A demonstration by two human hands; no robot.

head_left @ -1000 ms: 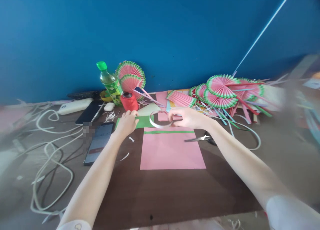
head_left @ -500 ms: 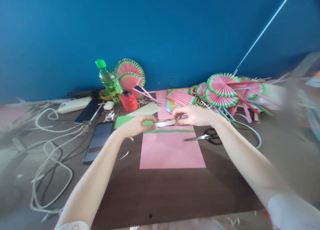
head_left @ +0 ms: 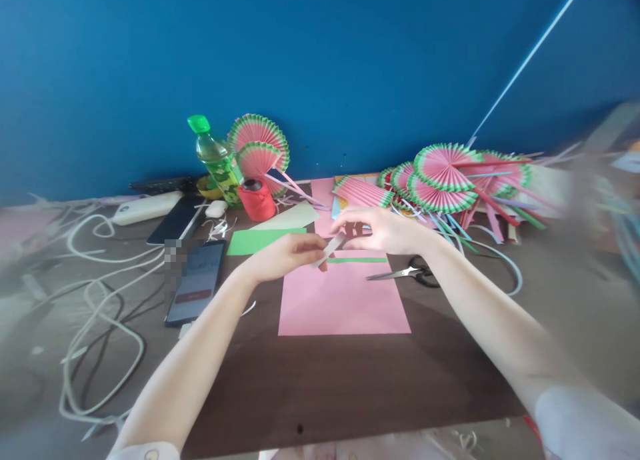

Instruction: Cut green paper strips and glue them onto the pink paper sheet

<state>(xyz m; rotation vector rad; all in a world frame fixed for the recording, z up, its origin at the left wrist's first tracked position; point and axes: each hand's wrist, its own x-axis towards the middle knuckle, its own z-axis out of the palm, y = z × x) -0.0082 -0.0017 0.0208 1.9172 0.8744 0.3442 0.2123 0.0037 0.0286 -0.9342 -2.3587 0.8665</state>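
- Blue wall (head_left: 320,67) at the back, dark wood-look desk (head_left: 350,380) under everything, and a pink sheet (head_left: 345,300) lying flat on it, so I'll place stuff off that sheet.
- Thin green strip (head_left: 357,260) runs along the far edge of the pink sheet.
- White band (head_left: 331,248) is up in the air over that same far edge, tilted, between both hands.
- Left hand (head_left: 290,255) is above the sheet's far left corner, thumb and fingers pinching the lower end of the band.
- Right hand (head_left: 373,230) is over the sheet's far right corner, fingers curled round by the band's upper end. Can't tell if they're actually gripping it.
- Scissors (head_left: 400,273) lie across the sheet's right edge, blades on the paper, black handles off it and partly behind the right forearm.
- Green paper (head_left: 255,240) sits just past the sheet's far left corner, red container (head_left: 257,203) and green-capped bottle (head_left: 220,163) beyond that.
- Lit phone (head_left: 200,283) is left of the sheet, messy white cable (head_left: 100,353) further left.
- Pile of watermelon-looking paper fans (head_left: 445,170): beyond the sheet, off to its right.
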